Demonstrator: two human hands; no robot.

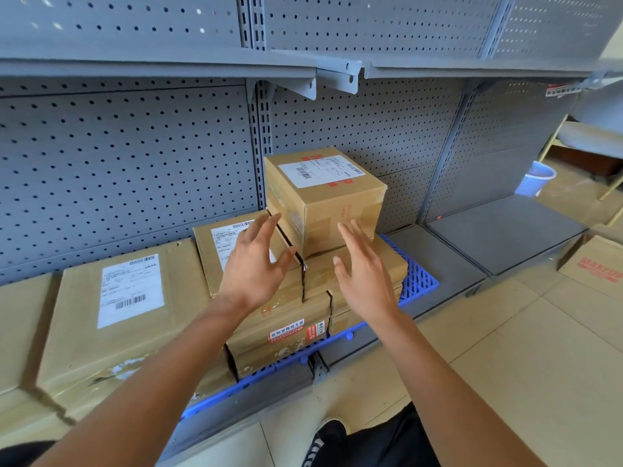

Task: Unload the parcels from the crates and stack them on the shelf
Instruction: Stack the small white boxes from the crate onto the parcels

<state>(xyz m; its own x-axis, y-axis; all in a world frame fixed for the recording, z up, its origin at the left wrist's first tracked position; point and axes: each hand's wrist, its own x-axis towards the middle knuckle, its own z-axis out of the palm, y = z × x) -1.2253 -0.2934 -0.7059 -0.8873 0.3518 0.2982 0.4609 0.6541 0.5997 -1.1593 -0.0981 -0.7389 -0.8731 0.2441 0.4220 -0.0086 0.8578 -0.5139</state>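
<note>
My left hand and right hand hover with fingers spread wide, gripping nothing, just in front of the top parcel. It sits atop stacked parcels on a blue pallet at the grey shelf front edge.

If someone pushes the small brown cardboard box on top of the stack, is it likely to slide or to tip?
The small brown cardboard box looks stiff and cube-like, so it would probably slide rather than tip. Clear tape on its sides may make it somewhat slippery. It sits across two lower cardboard boxes, so a strong push could shift it off level.
</note>
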